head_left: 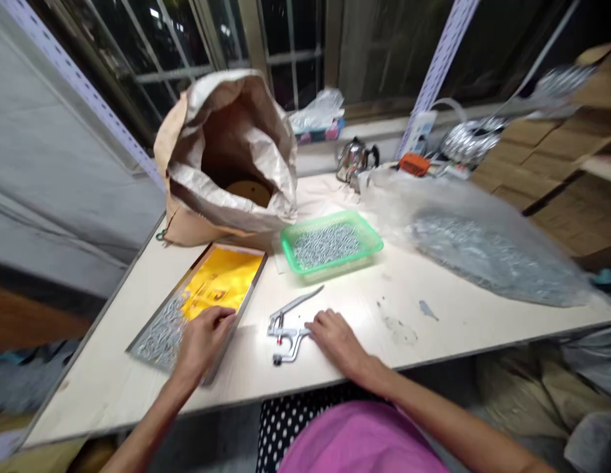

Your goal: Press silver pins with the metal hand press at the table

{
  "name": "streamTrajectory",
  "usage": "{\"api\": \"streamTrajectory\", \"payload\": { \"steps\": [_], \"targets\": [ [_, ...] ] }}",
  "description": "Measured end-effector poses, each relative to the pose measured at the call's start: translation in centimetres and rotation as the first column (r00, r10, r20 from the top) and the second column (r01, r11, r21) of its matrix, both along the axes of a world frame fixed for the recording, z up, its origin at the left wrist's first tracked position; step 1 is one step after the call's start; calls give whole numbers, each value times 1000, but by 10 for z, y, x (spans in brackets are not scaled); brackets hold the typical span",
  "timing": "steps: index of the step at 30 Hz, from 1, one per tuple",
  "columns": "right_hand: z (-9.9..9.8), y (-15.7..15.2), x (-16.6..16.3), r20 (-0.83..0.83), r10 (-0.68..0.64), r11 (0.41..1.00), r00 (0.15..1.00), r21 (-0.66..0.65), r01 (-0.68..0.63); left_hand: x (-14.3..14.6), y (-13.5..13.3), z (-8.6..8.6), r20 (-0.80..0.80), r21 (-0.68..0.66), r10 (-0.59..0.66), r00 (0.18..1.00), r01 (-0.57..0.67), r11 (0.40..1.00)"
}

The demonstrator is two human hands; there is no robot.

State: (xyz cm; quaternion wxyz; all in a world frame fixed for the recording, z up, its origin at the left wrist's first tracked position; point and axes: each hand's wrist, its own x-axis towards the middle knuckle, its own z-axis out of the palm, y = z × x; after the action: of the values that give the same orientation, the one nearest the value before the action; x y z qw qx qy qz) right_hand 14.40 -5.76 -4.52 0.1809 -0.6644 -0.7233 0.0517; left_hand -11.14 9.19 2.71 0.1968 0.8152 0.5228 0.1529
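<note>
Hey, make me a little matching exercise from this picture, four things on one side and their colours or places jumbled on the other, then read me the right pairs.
Things:
1. Pliers
2. Basket
3. Kettle
4. Tray

Colours or places:
A. Silver, with a black handle
B. Nearest the left hand
C. Nearest the right hand
D. Green, with small metal pieces inside

Right pairs: 1-C, 2-D, 3-A, 4-B.

Shiny metal pliers (287,332), plastic basket (335,261)
</note>
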Motion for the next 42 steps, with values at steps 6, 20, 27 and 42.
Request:
{"api": "streamTrajectory", "payload": {
  "steps": [6,20,27,42],
  "targets": [
    [2,4,15,98,133,991,986,-32,-131,40,-65,-30,93,-172,-47,995,62,983],
    [0,-5,23,145,148,989,978,-9,-148,26,-86,-49,-388,30,-242,889,274,961],
    [-3,-5,23,164,144,989,976,-6,-145,23,-88,-50,-389,69,-175,905,218,973],
    [-7,-6,21,183,109,992,977,47,-119,56,-87,-36,292,-814,506,812,-67,577]
  ]
}}
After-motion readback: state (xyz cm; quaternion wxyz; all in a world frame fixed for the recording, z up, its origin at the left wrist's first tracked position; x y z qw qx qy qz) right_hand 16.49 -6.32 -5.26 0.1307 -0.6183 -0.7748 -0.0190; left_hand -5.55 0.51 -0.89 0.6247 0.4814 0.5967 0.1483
